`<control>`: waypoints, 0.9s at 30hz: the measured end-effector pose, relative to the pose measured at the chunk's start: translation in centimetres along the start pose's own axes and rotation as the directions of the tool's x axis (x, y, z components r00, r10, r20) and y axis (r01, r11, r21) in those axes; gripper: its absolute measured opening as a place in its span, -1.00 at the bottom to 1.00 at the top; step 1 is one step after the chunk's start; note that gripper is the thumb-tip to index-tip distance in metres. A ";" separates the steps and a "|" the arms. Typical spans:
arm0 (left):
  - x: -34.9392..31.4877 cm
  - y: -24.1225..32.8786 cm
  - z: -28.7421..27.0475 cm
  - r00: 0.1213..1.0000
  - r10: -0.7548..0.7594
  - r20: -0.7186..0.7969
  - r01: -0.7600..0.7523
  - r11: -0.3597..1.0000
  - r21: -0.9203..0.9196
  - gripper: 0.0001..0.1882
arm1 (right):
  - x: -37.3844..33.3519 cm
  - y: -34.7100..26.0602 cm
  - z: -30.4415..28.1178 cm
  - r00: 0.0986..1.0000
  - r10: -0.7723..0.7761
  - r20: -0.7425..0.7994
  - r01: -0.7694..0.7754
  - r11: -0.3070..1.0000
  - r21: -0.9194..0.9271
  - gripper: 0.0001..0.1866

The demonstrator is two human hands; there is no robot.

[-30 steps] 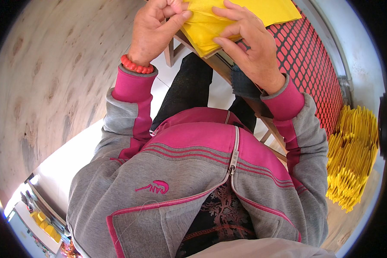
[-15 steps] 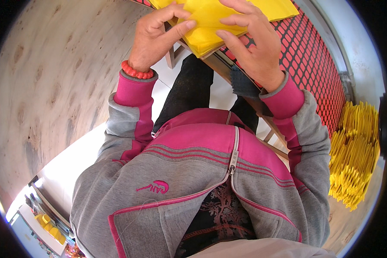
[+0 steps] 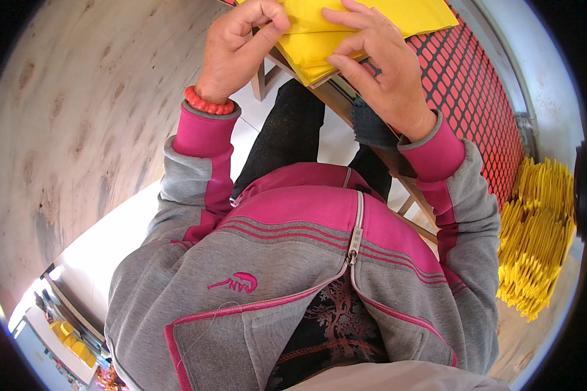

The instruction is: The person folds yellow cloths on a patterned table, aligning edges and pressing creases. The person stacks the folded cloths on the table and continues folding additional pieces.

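Observation:
A stack of thin yellow sheets (image 3: 319, 47), fabric-like, lies at the top of the view on the edge of a table with a red-and-black patterned cover (image 3: 466, 85). A crease runs across the upper sheet between my hands. My left hand (image 3: 238, 52) is at the stack's left edge, thumb and forefinger pinched together on the sheet's border. Over the right part of the stack is my right hand (image 3: 388, 72), its fingers apart and bent a little, the thumb near the sheet's lower edge. The far side of the stack is cut off by the frame.
Many folded yellow pieces (image 3: 535, 234) stand in a tall pile at the right. A wooden board surface (image 3: 78, 130) fills the left side. Dark blue cloth (image 3: 372, 124) hangs below the table edge by my right wrist. Yellow items (image 3: 72, 342) show at lower left.
My left hand has risen slightly, its thumb and forefinger closing together at the sheet's edge. My right hand has shifted slightly downward, and a crease now shows across the upper sheet.

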State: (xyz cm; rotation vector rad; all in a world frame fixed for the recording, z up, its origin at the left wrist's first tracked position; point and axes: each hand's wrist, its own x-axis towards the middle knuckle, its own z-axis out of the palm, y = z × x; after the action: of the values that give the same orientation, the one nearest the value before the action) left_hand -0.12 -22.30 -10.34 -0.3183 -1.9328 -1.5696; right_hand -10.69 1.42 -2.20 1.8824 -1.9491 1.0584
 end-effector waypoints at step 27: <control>1.0 2.4 1.0 0.985 0.058 0.161 -0.046 0.996 -0.075 -0.84 | -2.7 -7.1 -1.2 0.994 -0.062 0.088 0.068 0.995 -0.069 -0.85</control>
State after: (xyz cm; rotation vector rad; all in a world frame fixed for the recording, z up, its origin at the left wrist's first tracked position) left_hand 0.06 -20.90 -7.97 -0.5382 -1.9767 -1.6237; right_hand -4.04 4.86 -0.69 1.9681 -1.9300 0.8919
